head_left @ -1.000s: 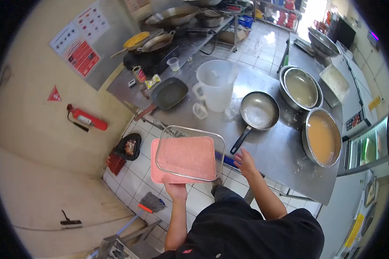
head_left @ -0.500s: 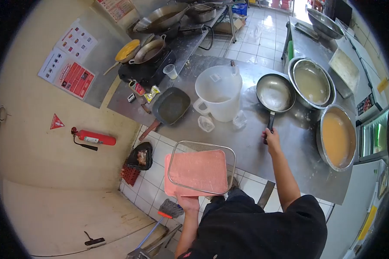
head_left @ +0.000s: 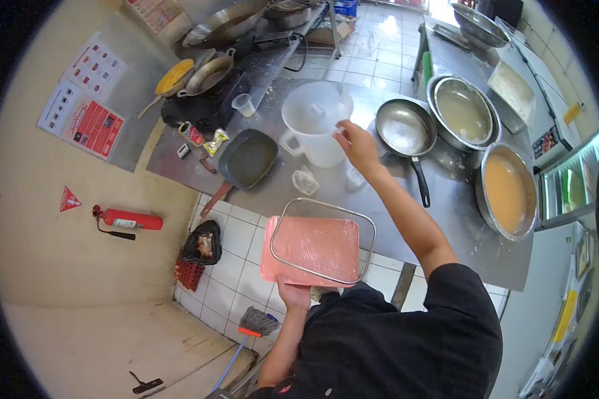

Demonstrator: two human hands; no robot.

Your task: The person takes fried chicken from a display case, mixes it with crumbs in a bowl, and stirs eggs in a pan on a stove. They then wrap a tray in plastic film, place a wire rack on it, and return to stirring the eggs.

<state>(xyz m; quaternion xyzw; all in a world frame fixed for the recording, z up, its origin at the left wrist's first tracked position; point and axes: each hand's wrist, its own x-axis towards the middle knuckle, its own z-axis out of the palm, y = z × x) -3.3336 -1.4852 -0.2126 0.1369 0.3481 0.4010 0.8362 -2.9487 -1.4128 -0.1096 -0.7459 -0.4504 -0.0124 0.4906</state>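
Note:
My left hand (head_left: pixel 293 292) grips the near edge of a pink tray (head_left: pixel 313 249), with a wire basket (head_left: pixel 367 266) resting on it, held over the floor. Raised over the steel table, my right hand (head_left: pixel 354 143) has its fingers bent beside the right side of a large clear plastic jug (head_left: pixel 321 153); whether the fingertips touch it is unclear. To its right lies a frying pan (head_left: pixel 406 126) with a black handle. A square dark pan (head_left: pixel 247 159) sits left of the jug, and a crumpled plastic piece (head_left: pixel 305 181) lies in front of it.
Steel bowls of pale liquid (head_left: pixel 464 112) and orange liquid (head_left: pixel 508 189) stand on the right of the table (head_left: pixel 446 226). A stove (head_left: pixel 206 100) with pans is at the back left. A black bag (head_left: pixel 201 243), mop (head_left: pixel 259 320) and fire extinguisher (head_left: pixel 132 219) are at left.
My right hand has let go of the frying pan's handle and moved left and forward to the jug. The handle now points more to the right. The view has shifted slightly.

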